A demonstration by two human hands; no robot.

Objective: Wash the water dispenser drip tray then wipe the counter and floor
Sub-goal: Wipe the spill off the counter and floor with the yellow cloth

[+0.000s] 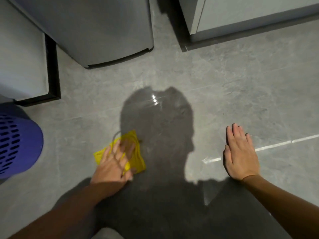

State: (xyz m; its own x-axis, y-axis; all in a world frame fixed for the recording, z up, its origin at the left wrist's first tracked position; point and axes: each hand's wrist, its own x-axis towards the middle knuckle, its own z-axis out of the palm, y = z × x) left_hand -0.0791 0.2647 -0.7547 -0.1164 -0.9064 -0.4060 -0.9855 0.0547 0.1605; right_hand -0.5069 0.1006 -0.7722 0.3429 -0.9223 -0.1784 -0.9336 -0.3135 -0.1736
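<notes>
Wiping the floor (224, 80), which I read as the last step. The left hand (114, 165) has its grip spread flat, pressing the yellow cloth (139, 161) to the tile under the palm. It is blurred, so probably mid-stroke. The right hand (240, 156) lies flat on the floor with fingers straight and together, well right of the cloth, likely bracing my weight. The purple perforated basket (19, 145) stands well left of the cloth.

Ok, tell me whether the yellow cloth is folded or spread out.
Folded: the yellow cloth shows stacked edges, a compact pad under the pressing left hand.
</notes>
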